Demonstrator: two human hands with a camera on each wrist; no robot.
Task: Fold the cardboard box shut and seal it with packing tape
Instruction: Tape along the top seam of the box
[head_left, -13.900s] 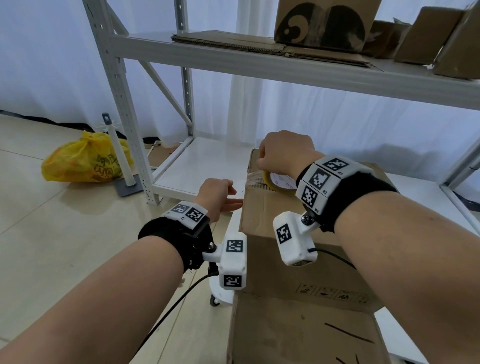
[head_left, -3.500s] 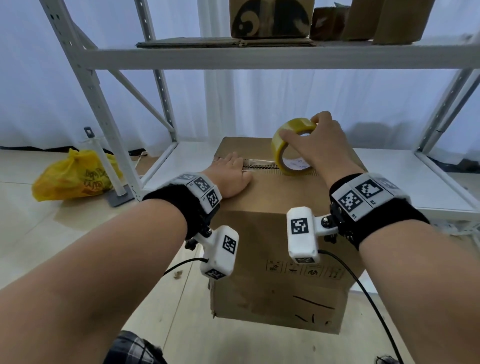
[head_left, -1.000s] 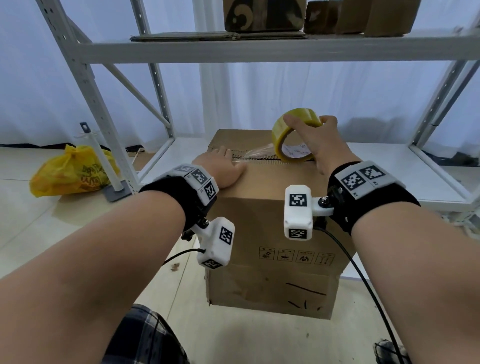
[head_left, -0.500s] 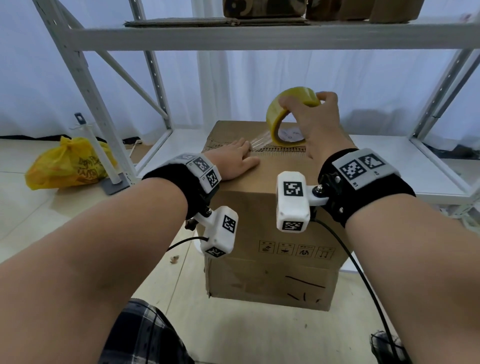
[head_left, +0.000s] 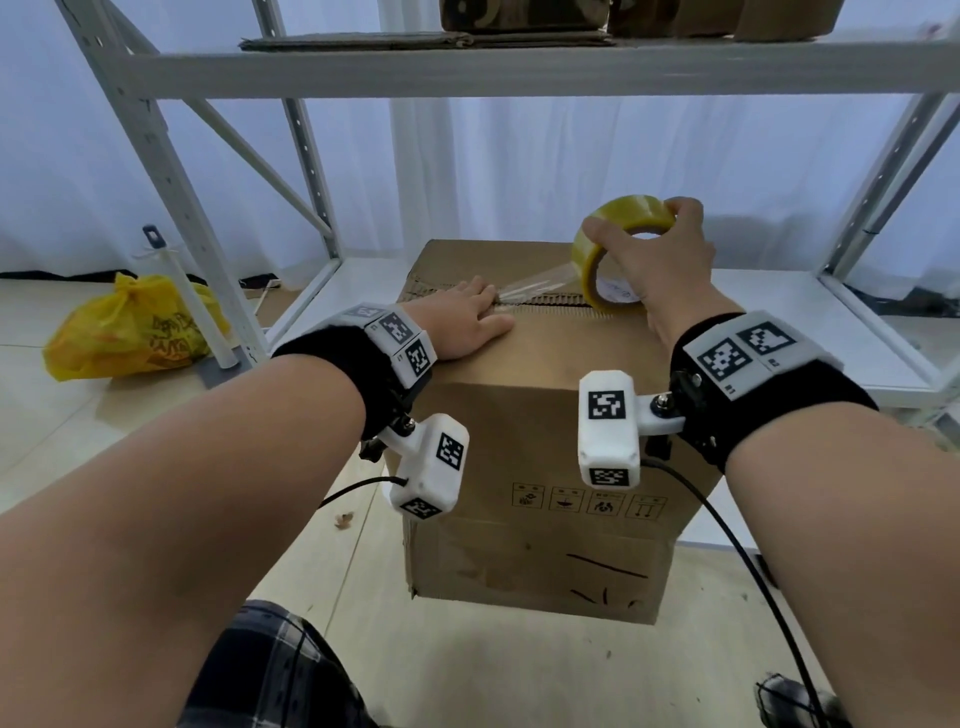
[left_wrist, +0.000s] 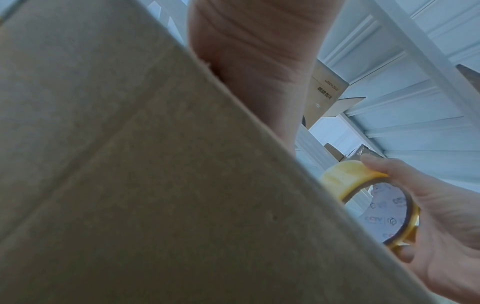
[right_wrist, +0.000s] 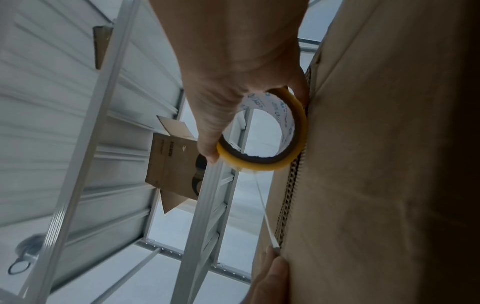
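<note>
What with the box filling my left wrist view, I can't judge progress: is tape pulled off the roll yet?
Observer: Yes. In the head view a clear strip runs from the roll to the left hand.
Operator: What is that hand doing?
Observer: It lies flat on the box top, fingertips pressing the strip's end by the seam.
Operator: Does the roll touch the box?
Observer: The right wrist view shows its rim against the seam, the right hand gripping it.
</note>
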